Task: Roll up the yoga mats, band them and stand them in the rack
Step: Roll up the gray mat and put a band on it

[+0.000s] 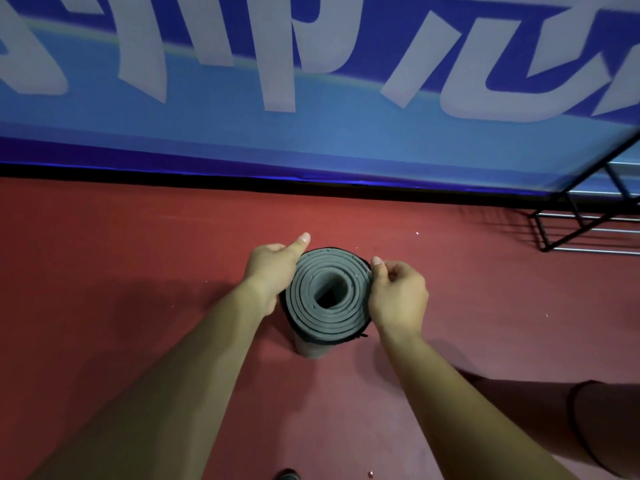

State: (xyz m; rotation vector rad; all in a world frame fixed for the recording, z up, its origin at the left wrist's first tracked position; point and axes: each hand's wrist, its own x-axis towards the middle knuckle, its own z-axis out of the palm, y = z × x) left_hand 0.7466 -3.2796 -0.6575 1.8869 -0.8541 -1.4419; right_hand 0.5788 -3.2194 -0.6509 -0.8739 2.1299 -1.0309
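1. Backdrop: a blue banner (311,133) fills the upper part of my head view. It carries very large white strokes of lettering, cropped by the frame. I cannot read any word or brand from them.

2. Floor: the red floor (138,254) runs from the banner's black lower edge down to the bottom of the frame, with a few pale specks on it.

3. Container: the rack (571,220) shows only in part at the right edge, as a black frame with shiny metal bars, standing on the floor against the banner. I cannot tell its contents from the part in view.

4. Task item: the mat (346,317) is grey, rolled into a tight coil with an open core, and stands upright on end on the floor at centre frame, well apart from the rack. I see no label on it.

5. Left hand (273,268): it grips the roll's upper left side, the fingers wrapped round the far side and the thumb lying along the top rim.

6. Right hand (398,296): it sits at the roll's upper right edge, the fingers curled and the thumb tip on the rim, pinching the band.

7. Band (360,336): it is black and encircles the roll just below its top end.
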